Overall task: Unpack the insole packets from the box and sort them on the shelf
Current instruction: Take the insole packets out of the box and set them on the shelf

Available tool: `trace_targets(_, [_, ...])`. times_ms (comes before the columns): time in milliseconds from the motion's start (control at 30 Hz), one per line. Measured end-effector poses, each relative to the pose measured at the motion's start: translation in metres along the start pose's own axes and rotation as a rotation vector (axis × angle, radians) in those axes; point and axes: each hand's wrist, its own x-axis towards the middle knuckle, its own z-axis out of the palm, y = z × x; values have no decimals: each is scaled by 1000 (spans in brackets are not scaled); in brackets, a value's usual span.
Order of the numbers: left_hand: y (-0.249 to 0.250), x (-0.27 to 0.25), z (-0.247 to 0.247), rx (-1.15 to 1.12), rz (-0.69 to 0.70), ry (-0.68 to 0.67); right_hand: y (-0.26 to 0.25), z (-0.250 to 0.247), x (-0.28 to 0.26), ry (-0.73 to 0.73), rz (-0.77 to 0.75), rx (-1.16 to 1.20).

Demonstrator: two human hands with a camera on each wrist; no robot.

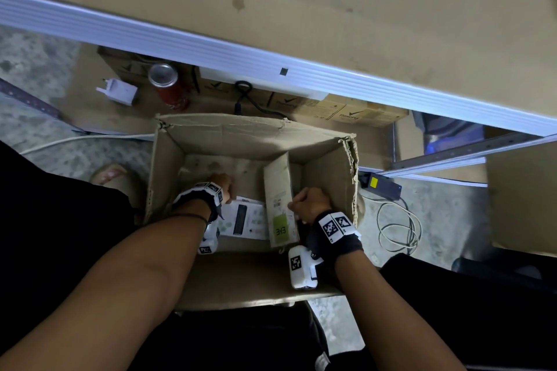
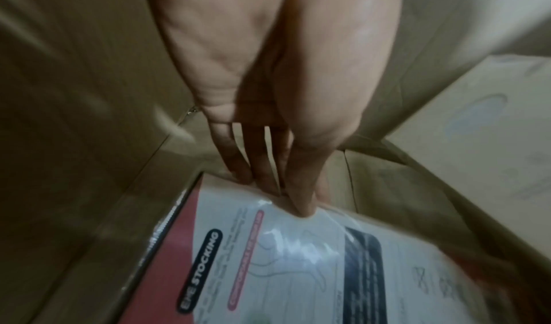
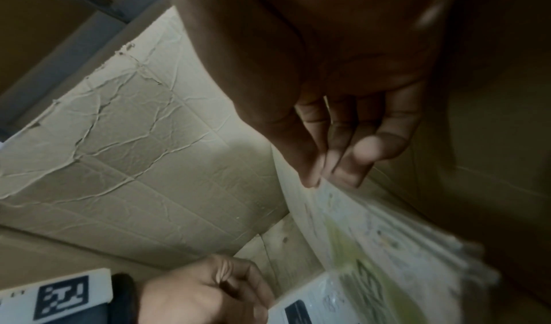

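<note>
An open cardboard box (image 1: 167, 166) stands on the floor with both my hands inside it. A flat white packet (image 1: 250, 220) with a pink edge and a "STOCKING" label (image 2: 283, 258) lies on the box's bottom at the near left. My left hand (image 1: 224, 188) pinches its far end, thumb on top (image 2: 286, 197). To its right a stack of packets (image 1: 280, 190) with a green label stands on edge (image 3: 387, 235). My right hand (image 1: 304, 200) grips that stack at its upper edge, fingers curled over it (image 3: 337, 176).
Beyond the box, a shelf's white front edge (image 1: 271, 63) crosses the view, with flat cartons (image 1: 340, 111) beneath it. A red can (image 1: 170, 86) and a white plug (image 1: 119, 92) sit at the back left. A black adapter (image 1: 381, 185) and a coiled cable (image 1: 398, 229) lie on the right.
</note>
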Motion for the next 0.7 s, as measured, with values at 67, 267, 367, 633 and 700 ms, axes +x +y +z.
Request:
trace_targets(67, [-3,-2,4,31,-14,17,0,0,0,-15,-2,-17])
trace_targets(267, [-4,-5,15,143,54,130,-1,1,-1,-51,-4,-47])
trace_targets(367, [-1,-5,14,141,63,109,-2,2,-1,-55,2,-59])
trace_targets(633, [-5,-4,11,164,34,71,-4,5,0,-77,1,-55])
trace_targets(700, [-8,-6,13,206,30,52,-4,5,-1,-81,0,-52])
